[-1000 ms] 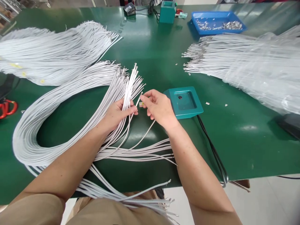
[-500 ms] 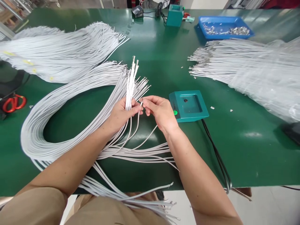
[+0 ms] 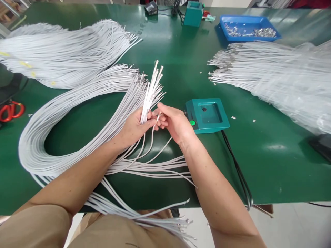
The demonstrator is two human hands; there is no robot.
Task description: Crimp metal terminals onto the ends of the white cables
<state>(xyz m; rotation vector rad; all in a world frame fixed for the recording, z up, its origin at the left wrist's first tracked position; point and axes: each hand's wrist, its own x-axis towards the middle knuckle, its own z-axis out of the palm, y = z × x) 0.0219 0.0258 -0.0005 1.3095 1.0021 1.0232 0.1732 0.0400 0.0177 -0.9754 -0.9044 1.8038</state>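
Observation:
My left hand [image 3: 133,127] is closed around a small upright bunch of white cables [image 3: 150,94] with metal-tipped ends. Its thumb presses on one single white cable [image 3: 153,136], whose end points up toward the other hand. My right hand [image 3: 174,122] meets the left at that end, fingers curled around the bare-looking tip, thumb over it; the contact is partly hidden. Behind and below lies a large looped bundle of white cables [image 3: 64,160], its tips fanned beside the held bunch. More loose cables [image 3: 150,168] run under my right forearm.
A teal device [image 3: 210,115] with a green button sits right of my hands, its black cord running to the table edge. Further back are a blue tray [image 3: 248,26] of small metal parts and another teal box [image 3: 193,13]. Cable piles [image 3: 67,51] flank both sides; red-handled scissors [image 3: 11,111] lie left.
The held bunch has tilted to the right. My right hand has turned slightly, its thumb moving up and its fingers showing more beneath the cable end. The view has shifted slightly.

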